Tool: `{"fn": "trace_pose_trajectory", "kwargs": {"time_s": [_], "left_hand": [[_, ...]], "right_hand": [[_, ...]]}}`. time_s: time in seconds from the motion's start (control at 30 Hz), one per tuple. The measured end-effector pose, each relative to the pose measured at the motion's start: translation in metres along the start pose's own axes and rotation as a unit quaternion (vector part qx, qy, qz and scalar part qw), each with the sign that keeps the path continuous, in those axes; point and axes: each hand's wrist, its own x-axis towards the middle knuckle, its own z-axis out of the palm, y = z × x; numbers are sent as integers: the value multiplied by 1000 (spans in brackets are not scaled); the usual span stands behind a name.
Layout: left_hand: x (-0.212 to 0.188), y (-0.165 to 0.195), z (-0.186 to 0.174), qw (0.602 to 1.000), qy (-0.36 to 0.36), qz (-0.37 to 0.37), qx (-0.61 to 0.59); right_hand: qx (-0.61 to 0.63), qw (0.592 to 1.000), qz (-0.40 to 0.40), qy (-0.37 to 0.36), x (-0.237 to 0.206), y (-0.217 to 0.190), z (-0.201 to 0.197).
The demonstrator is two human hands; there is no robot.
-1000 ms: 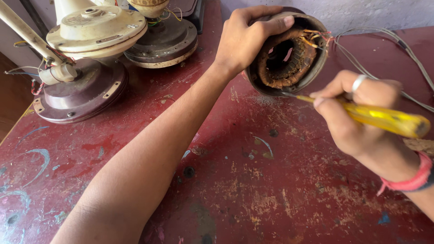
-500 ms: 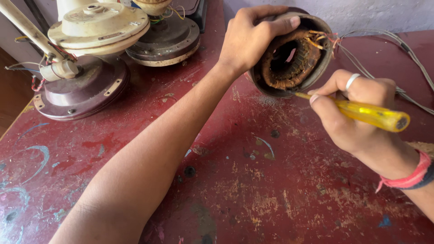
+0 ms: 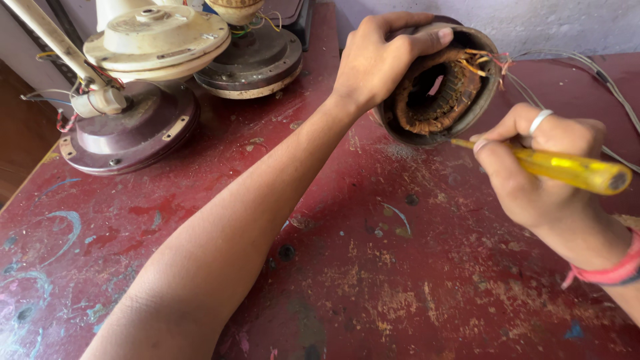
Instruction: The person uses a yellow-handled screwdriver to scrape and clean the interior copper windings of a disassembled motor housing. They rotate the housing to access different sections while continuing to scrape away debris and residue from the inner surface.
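My left hand [image 3: 373,63] is closed over the top rim of a round fan motor [image 3: 437,83], fingers curled along the upper edge and thumb behind, holding it tipped on its side so its open face looks toward me. The motor sits at the far side of the table [image 3: 400,280], its lower edge against the worn red top. Inside the dark metal shell I can see a ring of brownish copper winding around a hollow middle, and a few thin wires [image 3: 490,60] in yellow and red stick out at the upper right of the rim. My right hand [image 3: 533,173] is wrapped tightly around a screwdriver [image 3: 567,168] with a clear yellow handle; its tip meets the lower edge of the motor, just under the winding. There is a silver ring [image 3: 540,121] on one finger of that hand and a red band [image 3: 610,270] around the wrist. Grey cables [image 3: 600,73] trail off across the table to the right of the motor. Well apart on the left stand other fan parts: a dark maroon base [image 3: 130,133] with a cream housing [image 3: 157,43] above it, and beside them a second round motor body [image 3: 250,63] stacked near the back wall. The table is scratched, with patches of blue and yellow paint.
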Motion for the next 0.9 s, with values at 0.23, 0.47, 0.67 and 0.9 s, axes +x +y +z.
{"fn": "trace_pose_trajectory", "kwargs": {"time_s": [0.23, 0.47, 0.67, 0.9], "left_hand": [[2, -1, -1, 1000, 5, -5, 4], [0, 1, 1, 1000, 6, -6, 6], [-2, 5, 1, 1000, 11, -19, 17], [-1, 5, 1, 1000, 10, -24, 15]], "right_hand": [[-65, 998, -4, -6, 0, -2, -1], [-48, 999, -12, -23, 1, -1, -5], [-25, 999, -23, -30, 1, 4, -5], [-2, 997, -62, -37, 6, 3, -7]]}}
